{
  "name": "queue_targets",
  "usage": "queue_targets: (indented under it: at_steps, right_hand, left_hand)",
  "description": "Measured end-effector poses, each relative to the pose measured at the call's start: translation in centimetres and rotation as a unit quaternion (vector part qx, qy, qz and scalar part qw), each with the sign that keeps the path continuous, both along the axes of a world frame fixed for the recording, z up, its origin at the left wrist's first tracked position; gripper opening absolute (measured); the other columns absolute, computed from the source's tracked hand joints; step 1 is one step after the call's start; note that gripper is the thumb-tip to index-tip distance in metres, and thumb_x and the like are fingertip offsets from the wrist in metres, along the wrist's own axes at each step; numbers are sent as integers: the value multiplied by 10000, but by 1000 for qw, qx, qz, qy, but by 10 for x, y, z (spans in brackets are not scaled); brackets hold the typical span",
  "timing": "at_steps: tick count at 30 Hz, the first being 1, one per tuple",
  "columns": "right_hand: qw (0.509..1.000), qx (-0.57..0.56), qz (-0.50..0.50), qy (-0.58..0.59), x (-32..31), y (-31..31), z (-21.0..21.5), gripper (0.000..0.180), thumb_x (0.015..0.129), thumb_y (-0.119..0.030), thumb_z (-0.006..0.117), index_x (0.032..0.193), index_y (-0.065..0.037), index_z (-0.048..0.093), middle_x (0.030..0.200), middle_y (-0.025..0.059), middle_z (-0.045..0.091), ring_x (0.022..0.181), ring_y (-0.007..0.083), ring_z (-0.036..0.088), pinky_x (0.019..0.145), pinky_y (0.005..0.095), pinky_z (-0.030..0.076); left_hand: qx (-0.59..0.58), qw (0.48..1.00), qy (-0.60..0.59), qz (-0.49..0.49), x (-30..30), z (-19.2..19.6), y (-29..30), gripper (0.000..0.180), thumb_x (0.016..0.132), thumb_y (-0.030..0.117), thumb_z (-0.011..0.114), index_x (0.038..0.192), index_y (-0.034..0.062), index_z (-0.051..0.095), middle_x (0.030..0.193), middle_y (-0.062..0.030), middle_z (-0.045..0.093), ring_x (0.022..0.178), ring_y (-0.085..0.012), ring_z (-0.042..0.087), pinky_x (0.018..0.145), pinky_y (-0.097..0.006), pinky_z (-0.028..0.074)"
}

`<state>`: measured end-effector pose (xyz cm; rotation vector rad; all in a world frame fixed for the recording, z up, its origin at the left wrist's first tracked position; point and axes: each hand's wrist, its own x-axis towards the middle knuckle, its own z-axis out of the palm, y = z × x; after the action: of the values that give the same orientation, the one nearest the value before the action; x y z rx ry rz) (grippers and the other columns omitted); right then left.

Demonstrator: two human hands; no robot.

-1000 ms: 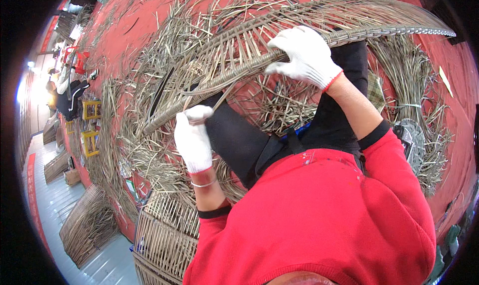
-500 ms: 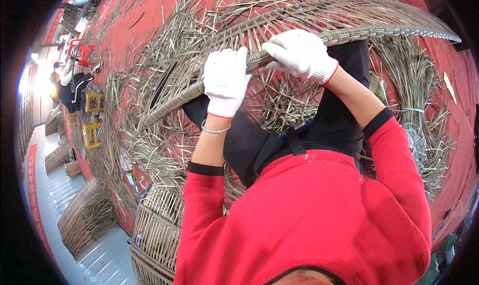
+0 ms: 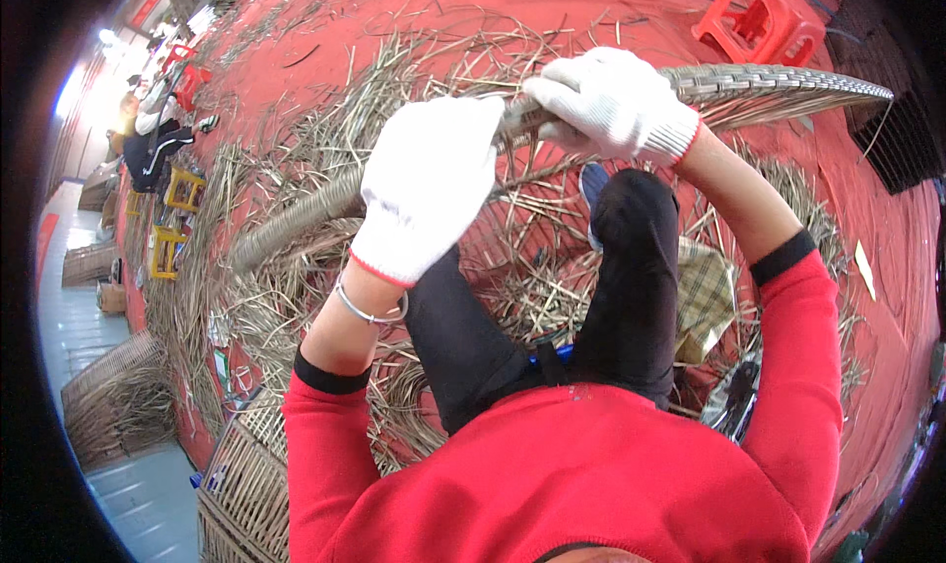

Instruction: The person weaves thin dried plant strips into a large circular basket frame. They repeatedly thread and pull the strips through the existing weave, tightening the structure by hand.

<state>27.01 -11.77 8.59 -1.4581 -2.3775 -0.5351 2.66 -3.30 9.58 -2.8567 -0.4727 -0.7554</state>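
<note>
A long woven wicker panel (image 3: 778,82) with a braided rim spans the space in front of me, seen nearly edge-on. My left hand (image 3: 429,184), in a white knit glove, is closed round the rim left of the middle. My right hand (image 3: 616,105), gloved alike, grips the same rim a little to the right, fingers bent over it. A short stretch of rim shows between the hands. The fingertips under the rim are partly hidden. My knees are spread below the panel, and loose split strips (image 3: 542,277) lie between them.
Strips litter the red floor covering (image 3: 394,11). A red plastic stool (image 3: 759,21) stands at the far right, beside dark stacked wickerwork (image 3: 892,149). A plaid cloth (image 3: 702,297) lies by my right leg. At left are woven pieces (image 3: 246,474), yellow stools (image 3: 166,251) and a seated person (image 3: 148,149).
The panel has turned from showing its open lattice to nearly edge-on, still gripped in both hands. My left hand appears closer and larger. The red stool shows more fully.
</note>
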Motion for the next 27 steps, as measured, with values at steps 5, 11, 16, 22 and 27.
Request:
queue_targets:
  at_steps: [5, 11, 16, 22, 27]
  right_hand:
    - [997, 46, -41, -44, 11, 60, 13, 267, 911, -329, 692, 1026, -103, 609, 897, 106, 655, 795, 322, 686, 733, 448, 553]
    - [990, -18, -117, -75, 4, 69, 20, 190, 961, -247, 604, 967, -58, 627, 876, 150, 692, 796, 337, 722, 726, 452, 573]
    - [988, -26, -138, -71, 1, 71, 16, 171, 967, -212, 572, 951, -51, 627, 891, 167, 701, 803, 335, 732, 696, 441, 587]
    - [993, 26, -93, -65, 5, 70, 14, 155, 961, -200, 589, 964, -46, 615, 859, 154, 679, 778, 327, 724, 680, 435, 585]
    - [999, 16, -32, -4, 21, 59, 15, 231, 984, -280, 618, 1074, -68, 595, 939, 147, 666, 868, 336, 717, 731, 441, 582]
  left_hand:
    - [96, 985, -135, -51, 20, -4, 63, 393, 847, 78, 737, 1238, 101, 708, 1079, -103, 741, 982, -285, 714, 881, -393, 574]
    - [153, 983, -83, -51, 28, -12, 88, 359, 867, 172, 700, 1197, 38, 661, 1007, -108, 704, 915, -263, 685, 817, -375, 565]
    - [187, 976, -91, -60, 32, -14, 85, 373, 861, 158, 697, 1197, 7, 641, 968, -121, 673, 900, -264, 671, 817, -378, 555]
    - [153, 984, -71, -55, 31, -11, 82, 364, 875, 164, 690, 1201, 12, 636, 940, -113, 661, 893, -262, 673, 787, -384, 554]
    - [77, 996, -49, 9, 31, -9, 79, 383, 857, 122, 729, 1238, 106, 697, 1077, -88, 733, 948, -245, 708, 809, -378, 582]
